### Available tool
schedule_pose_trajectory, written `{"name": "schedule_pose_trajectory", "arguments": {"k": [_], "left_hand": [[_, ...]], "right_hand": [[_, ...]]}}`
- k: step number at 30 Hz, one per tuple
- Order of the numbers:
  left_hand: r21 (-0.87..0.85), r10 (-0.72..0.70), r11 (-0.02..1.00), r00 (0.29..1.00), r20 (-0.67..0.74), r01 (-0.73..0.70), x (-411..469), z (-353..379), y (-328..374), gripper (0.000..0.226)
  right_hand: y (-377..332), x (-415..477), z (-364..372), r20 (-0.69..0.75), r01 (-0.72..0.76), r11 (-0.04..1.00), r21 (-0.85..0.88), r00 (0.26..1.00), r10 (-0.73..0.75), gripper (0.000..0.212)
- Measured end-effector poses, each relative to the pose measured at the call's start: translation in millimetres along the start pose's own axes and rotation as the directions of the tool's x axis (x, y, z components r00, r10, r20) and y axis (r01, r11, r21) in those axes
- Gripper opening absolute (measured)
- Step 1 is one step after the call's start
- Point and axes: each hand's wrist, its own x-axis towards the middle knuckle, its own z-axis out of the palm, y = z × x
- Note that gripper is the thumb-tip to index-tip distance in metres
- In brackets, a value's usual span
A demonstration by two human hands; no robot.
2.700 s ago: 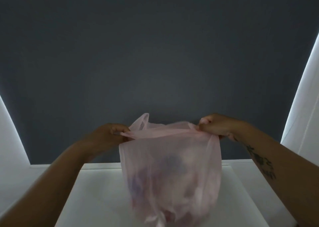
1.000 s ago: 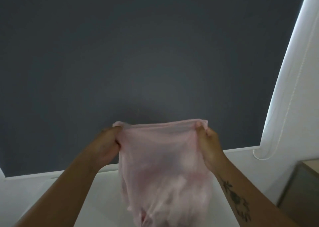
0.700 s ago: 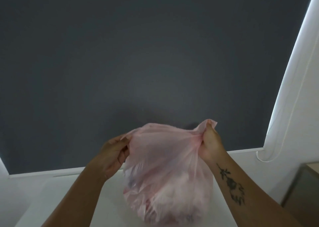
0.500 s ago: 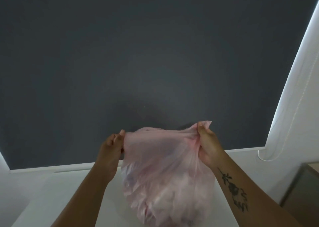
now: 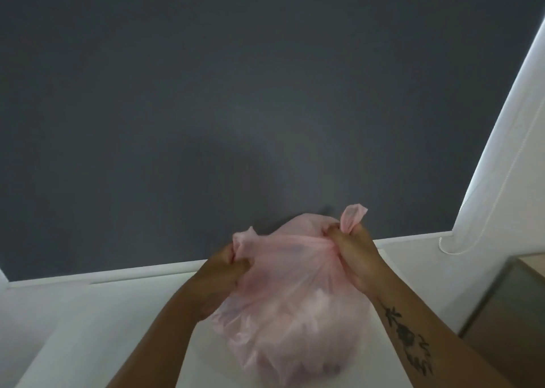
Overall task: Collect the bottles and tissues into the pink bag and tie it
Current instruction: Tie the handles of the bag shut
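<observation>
Pink bag [image 5: 290, 305] sits full near the middle of the white surface [image 5: 88, 328]. My left hand [image 5: 219, 272] is clenched on its left top corner, and my right hand [image 5: 356, 258] grips the right handle, whose tip pokes up above my fist.

Through the thin translucent pink plastic bag [image 5: 283, 308] I make out only pale and darker smudges, too blurred to name. Its underside and the flat white table [image 5: 73, 337] run off the bottom edge. My left hand [image 5: 227, 272] and my right hand [image 5: 354, 255] bury their fingertips in bunched plastic. My forearms leave the frame below.
</observation>
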Motion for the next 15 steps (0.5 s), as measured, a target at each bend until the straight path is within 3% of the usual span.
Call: {"name": "schedule_pose_trajectory", "arguments": {"k": [2,5,7,10,13,15], "left_hand": [[0.125,0.009,0.992,0.992,-0.122,0.006,1.3,1.8,-3.2,0.021],[0.195,0.100,0.980,0.950,-0.296,-0.042,8.7,6.2,-4.6,0.025],[0.266,0.194,0.958,0.923,-0.332,-0.106,16.5,6.3,-7.2,0.025],[0.158,0.150,0.981,0.949,-0.278,-0.109,16.7,9.9,-3.1,0.029],[0.062,0.130,0.991,0.951,-0.281,-0.118,15.3,20.3,0.9,0.033],[-0.027,0.099,0.994,0.968,-0.233,-0.108,13.2,24.9,-1.2,0.034]], "right_hand": [[10.7,0.7,-4.5,-0.164,-0.002,0.969,-0.248,0.986,-0.040,0.021],[22.5,-1.1,-1.8,-0.245,0.107,0.946,-0.307,0.951,-0.187,0.023],[26.7,-2.5,1.8,-0.271,0.189,0.907,-0.376,0.914,-0.303,0.026],[27.5,-2.9,2.6,-0.331,0.179,0.888,-0.423,0.882,-0.335,0.035],[27.2,-2.8,4.3,-0.414,0.091,0.942,-0.323,0.882,-0.227,0.051],[29.1,-8.4,5.2,-0.394,0.074,0.951,-0.301,0.898,-0.195,0.051]]}}
